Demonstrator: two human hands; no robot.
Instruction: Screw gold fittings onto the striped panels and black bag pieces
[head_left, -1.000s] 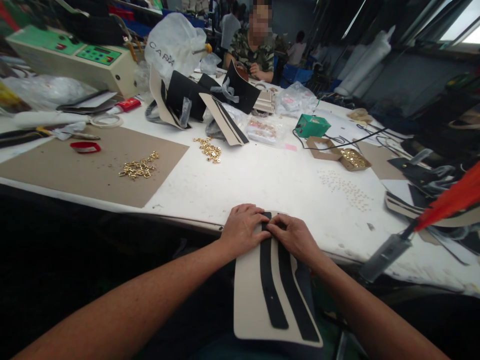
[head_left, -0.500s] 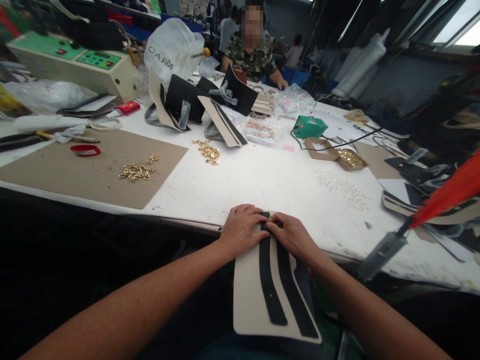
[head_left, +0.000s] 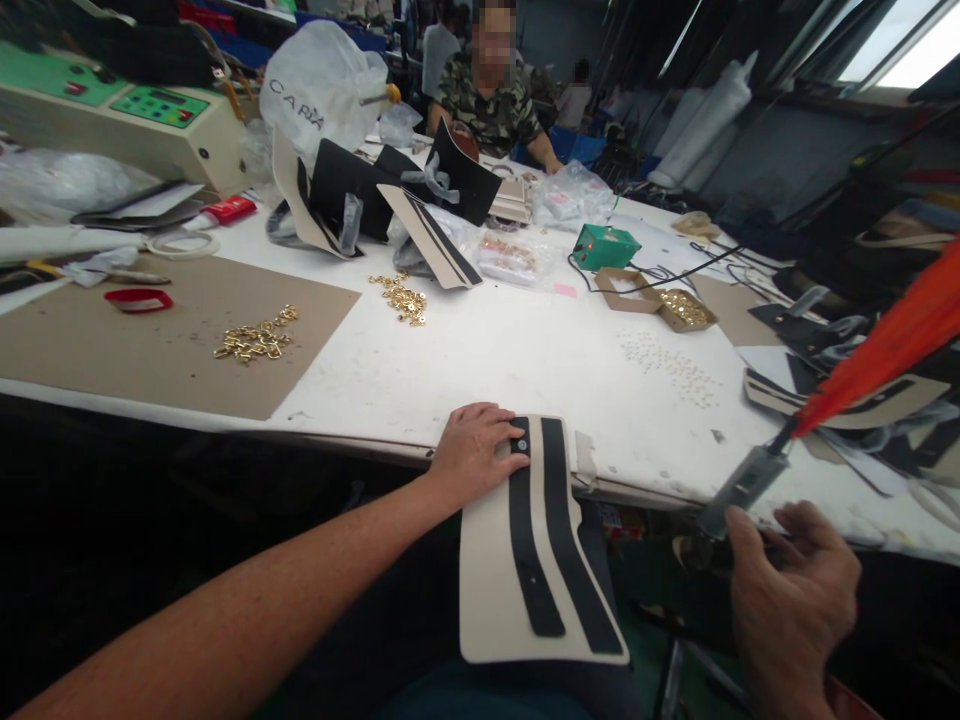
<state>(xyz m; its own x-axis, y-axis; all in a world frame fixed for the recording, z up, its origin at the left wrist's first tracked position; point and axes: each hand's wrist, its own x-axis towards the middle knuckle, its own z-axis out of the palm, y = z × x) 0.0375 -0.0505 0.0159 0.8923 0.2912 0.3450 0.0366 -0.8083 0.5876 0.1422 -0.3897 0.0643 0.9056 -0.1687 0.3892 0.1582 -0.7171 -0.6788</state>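
a beige panel bearing two black strips spans the edge of a white table and the worker's lap, held down by the left hand, its fingers open and splayed beside a small metal stud. at right, the right hand, open with fingers loosely curled, reaches beside a grey tool; whether they touch is unclear. beyond lie gold-coloured fittings and a green box; across the table sits a person in camouflage.
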